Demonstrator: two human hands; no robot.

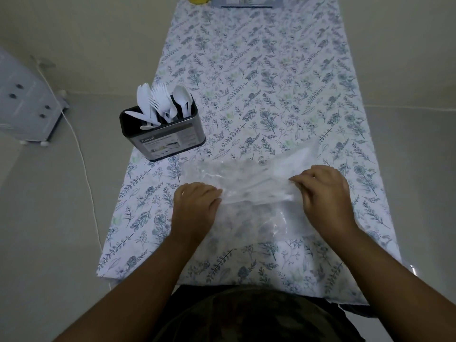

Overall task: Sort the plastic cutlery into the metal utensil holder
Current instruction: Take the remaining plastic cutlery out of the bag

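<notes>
White plastic cutlery (pixel 164 104) stood in the metal utensil holder (pixel 164 134) at the surface's (pixel 271 70) left edge. Near the front edge lay a clear plastic bag (pixel 254 193). The left hand (pixel 195 208) and right hand (pixel 325 193) each pinched the bag with curled fingers (pixel 296 180).

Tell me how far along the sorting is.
Mostly done: white cutlery stands in the holder. In hand: the left hand and right hand grip the clear bag. Left: possibly pieces inside the bag; contents unclear.
</notes>
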